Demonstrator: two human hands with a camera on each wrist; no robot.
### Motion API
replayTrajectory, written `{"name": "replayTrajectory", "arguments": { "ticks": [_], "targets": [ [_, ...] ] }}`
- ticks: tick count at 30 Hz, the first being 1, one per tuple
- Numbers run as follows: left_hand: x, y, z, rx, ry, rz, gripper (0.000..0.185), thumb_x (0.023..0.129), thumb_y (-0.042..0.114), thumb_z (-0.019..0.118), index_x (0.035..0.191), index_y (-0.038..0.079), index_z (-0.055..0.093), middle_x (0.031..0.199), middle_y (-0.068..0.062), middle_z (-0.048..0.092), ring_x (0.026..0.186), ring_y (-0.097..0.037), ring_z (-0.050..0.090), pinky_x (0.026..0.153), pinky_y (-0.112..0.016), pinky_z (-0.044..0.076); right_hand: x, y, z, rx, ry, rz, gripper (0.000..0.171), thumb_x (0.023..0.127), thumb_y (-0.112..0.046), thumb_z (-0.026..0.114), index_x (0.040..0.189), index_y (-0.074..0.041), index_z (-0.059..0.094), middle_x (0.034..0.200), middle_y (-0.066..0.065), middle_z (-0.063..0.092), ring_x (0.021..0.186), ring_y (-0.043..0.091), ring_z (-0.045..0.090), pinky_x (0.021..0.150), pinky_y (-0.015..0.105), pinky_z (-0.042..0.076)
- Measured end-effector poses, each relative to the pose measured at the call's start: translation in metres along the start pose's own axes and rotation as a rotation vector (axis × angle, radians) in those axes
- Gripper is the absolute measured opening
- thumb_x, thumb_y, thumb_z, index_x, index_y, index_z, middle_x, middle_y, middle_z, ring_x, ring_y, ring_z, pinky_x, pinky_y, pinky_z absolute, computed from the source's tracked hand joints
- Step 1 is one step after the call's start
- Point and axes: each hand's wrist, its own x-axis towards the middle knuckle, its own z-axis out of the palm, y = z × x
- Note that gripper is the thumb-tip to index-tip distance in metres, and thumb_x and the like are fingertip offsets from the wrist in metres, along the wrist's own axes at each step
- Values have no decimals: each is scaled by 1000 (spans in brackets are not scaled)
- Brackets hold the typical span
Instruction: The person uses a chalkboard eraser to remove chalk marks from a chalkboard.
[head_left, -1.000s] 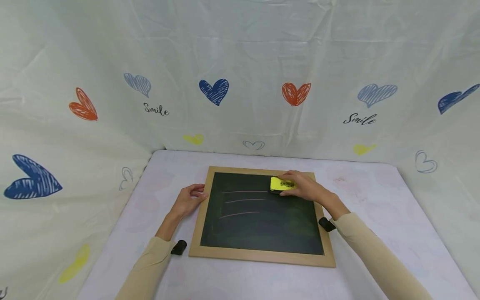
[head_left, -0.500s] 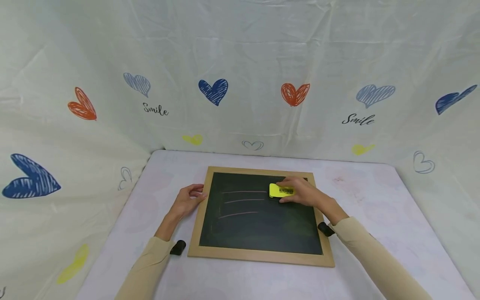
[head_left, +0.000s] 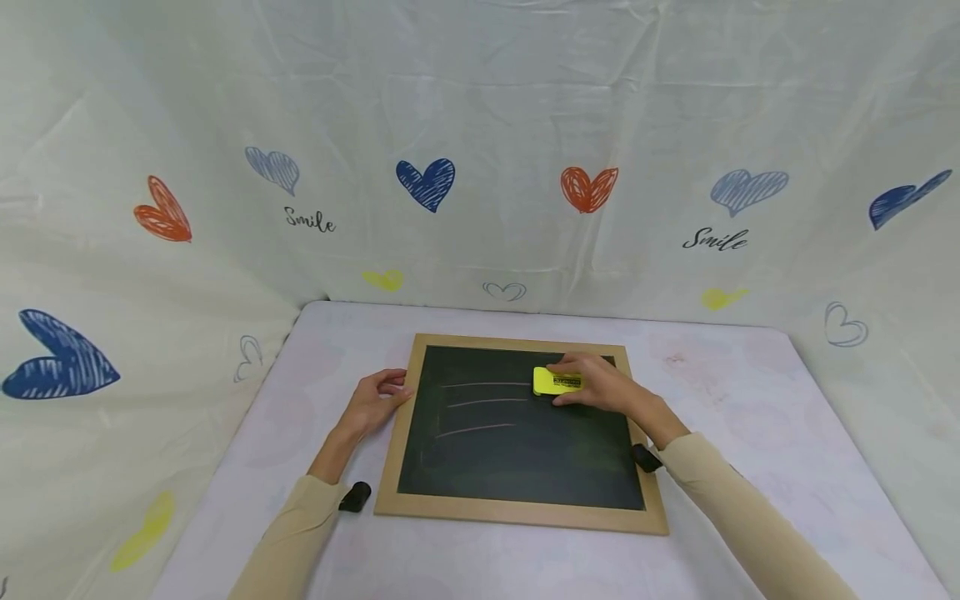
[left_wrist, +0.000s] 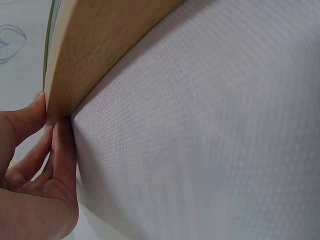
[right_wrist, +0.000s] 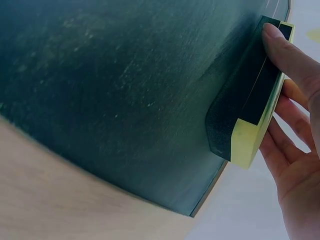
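Observation:
A chalkboard in a light wooden frame lies on the table, three faint pinkish chalk lines on its left half. My right hand grips a yellow and black board eraser near the top right of the board, at the right end of the uppermost line. In the right wrist view the thumb lies along the eraser's near side, its dark felt against the board. My left hand pinches the frame's left edge; the left wrist view shows the thumb on top and fingers against the side.
A pale, faintly patterned tabletop surrounds the board. Behind and to the left hangs a white curtain printed with hearts and "Smile". A black wrist device sits by the left cuff, another by the right, over the frame's edge.
My right hand has drawn the eraser a little toward me, then slightly left along the board. The left hand stays at the frame's left edge. The view has shifted very slightly.

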Motion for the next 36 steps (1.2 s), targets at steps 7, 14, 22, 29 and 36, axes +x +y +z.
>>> {"name": "replayTrajectory", "arguments": {
  "ticks": [7,14,22,29,36],
  "targets": [
    [0,-1,1,-5,-4,4,44,97,8,71,135,-9,58,125,-27,64,107,-36,63,91,-40,49,2,-2,1,9,3,10,60,83,-30,87,131,1,69,113,9,69,95,18,60,85,40,53],
    [1,-1,1,-7,-3,5,45,97,7,70,136,-10,57,126,-27,64,108,-36,63,92,-40,48,10,-5,3,21,-16,18,60,85,-30,86,132,1,67,117,12,69,98,21,62,88,41,54],
    [1,-1,2,-8,-3,-2,45,96,8,71,136,-9,57,125,-26,64,108,-37,63,95,-44,49,19,-9,6,17,-7,13,61,85,-31,86,134,0,67,120,12,67,98,21,62,88,42,53],
    [1,-2,2,3,-5,-2,46,97,9,71,137,-9,57,125,-26,64,107,-36,63,94,-44,49,27,-11,10,1,-2,-1,61,84,-31,86,134,-1,67,120,12,67,99,20,62,89,41,53],
    [1,-1,1,-1,-1,-13,46,97,8,71,137,-8,57,126,-26,64,108,-35,63,95,-45,47,35,-15,11,1,-20,1,61,85,-30,86,135,-2,66,122,13,66,102,22,62,90,43,53]
  ]
}}
